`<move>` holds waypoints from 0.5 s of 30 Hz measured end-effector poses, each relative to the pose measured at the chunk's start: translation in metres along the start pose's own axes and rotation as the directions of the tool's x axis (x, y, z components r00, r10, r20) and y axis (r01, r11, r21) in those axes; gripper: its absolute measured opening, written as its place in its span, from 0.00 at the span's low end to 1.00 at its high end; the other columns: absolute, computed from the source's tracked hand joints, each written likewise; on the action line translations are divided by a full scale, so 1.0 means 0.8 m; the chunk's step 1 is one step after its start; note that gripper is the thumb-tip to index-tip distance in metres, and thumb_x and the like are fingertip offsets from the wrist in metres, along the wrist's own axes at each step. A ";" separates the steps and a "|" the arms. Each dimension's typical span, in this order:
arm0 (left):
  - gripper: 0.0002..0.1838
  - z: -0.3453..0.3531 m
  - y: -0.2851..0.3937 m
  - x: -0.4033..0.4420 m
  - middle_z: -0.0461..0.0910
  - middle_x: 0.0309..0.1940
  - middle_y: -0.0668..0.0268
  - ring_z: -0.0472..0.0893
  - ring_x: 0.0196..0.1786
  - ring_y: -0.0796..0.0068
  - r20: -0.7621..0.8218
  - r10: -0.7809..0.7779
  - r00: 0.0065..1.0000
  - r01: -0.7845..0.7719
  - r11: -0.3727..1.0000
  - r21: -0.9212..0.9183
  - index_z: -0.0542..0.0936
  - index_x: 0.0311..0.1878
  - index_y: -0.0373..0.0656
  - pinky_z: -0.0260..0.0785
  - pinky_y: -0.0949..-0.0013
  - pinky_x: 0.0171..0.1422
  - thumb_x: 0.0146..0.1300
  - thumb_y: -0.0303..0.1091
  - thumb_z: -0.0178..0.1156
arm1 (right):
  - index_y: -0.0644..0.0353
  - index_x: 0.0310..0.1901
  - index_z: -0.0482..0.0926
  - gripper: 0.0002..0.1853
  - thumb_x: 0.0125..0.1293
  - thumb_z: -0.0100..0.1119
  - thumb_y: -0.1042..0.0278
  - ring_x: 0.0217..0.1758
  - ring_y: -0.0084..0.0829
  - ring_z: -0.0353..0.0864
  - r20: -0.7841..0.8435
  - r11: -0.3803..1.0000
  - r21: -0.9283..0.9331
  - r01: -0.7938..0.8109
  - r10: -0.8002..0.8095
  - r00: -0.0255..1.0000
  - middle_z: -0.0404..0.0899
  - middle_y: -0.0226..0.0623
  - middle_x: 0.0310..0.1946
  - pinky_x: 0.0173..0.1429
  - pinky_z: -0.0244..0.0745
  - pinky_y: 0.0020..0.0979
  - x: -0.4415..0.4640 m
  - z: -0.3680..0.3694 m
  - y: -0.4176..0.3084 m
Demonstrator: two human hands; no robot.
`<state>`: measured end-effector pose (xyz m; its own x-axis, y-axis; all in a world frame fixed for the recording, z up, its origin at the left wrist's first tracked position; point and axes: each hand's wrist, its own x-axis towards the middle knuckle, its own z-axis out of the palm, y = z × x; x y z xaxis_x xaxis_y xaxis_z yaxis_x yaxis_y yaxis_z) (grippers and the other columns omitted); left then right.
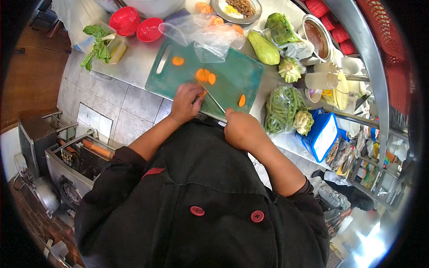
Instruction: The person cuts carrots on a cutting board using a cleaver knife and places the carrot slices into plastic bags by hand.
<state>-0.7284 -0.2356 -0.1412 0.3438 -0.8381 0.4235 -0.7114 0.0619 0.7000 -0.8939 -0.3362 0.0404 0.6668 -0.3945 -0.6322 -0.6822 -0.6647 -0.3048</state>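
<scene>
On a green cutting board (170, 85), my left hand (184, 103) is closed with curled fingers on a piece of carrot (202, 94), mostly hidden beneath the fingertips. My right hand (242, 129) grips the handle of a knife (215, 102). Its thin blade points up and left across the board, right beside the left fingers. Cut carrot slices (205, 76) lie just beyond the blade. One more slice (178, 60) rests near the board's handle slot, and another piece (241, 100) is on the right. A clear plastic bag (210, 47) overlaps the board's far edge.
Red bowls (150, 29) and leafy greens (102, 47) stand at the left. To the right are a pale green squash (264, 47), bagged green beans (282, 109), a cauliflower (303, 122) and a blue-and-white pack (322, 136). A metal plate of food (241, 10) sits behind.
</scene>
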 end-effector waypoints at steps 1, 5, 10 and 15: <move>0.14 -0.001 0.000 0.001 0.78 0.45 0.57 0.76 0.50 0.51 0.002 0.015 1.000 -0.015 1.000 -0.005 0.79 0.43 0.41 0.69 0.54 0.56 0.51 0.25 0.65 | 0.68 0.42 0.73 0.10 0.59 0.47 0.76 0.40 0.56 0.84 0.008 1.000 0.005 -0.001 0.001 1.000 0.82 0.60 0.34 0.46 0.77 0.51 0.001 0.000 0.000; 0.14 0.000 0.004 -0.001 0.77 0.44 0.57 0.76 0.49 0.51 -0.015 0.022 1.000 -0.022 1.000 0.005 0.79 0.43 0.41 0.68 0.53 0.56 0.52 0.25 0.65 | 0.68 0.41 0.74 0.10 0.59 0.49 0.75 0.41 0.56 0.84 -0.015 1.000 0.030 -0.010 0.011 1.000 0.82 0.60 0.35 0.47 0.77 0.51 0.026 0.013 0.004; 0.12 -0.002 0.009 -0.001 0.77 0.44 0.55 0.75 0.48 0.49 -0.053 0.002 0.999 -0.003 1.000 -0.014 0.78 0.43 0.40 0.69 0.54 0.53 0.54 0.26 0.65 | 0.69 0.41 0.76 0.11 0.58 0.52 0.71 0.44 0.57 0.83 -0.175 0.991 0.126 0.033 -0.010 0.985 0.82 0.59 0.37 0.49 0.76 0.51 0.088 0.060 0.016; 0.13 0.002 0.010 0.002 0.77 0.42 0.54 0.76 0.47 0.49 -0.091 0.028 0.995 -0.032 0.999 -0.039 0.77 0.43 0.39 0.69 0.54 0.53 0.55 0.26 0.65 | 0.69 0.41 0.75 0.12 0.58 0.51 0.71 0.42 0.57 0.83 -0.170 0.990 0.139 0.031 -0.007 0.985 0.82 0.60 0.37 0.48 0.76 0.51 0.050 0.035 0.027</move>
<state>-0.7346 -0.2374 -0.1360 0.3780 -0.7830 0.4940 -0.6975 0.1099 0.7081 -0.8903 -0.3483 -0.0116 0.7127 -0.4918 -0.5002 -0.6963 -0.5821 -0.4198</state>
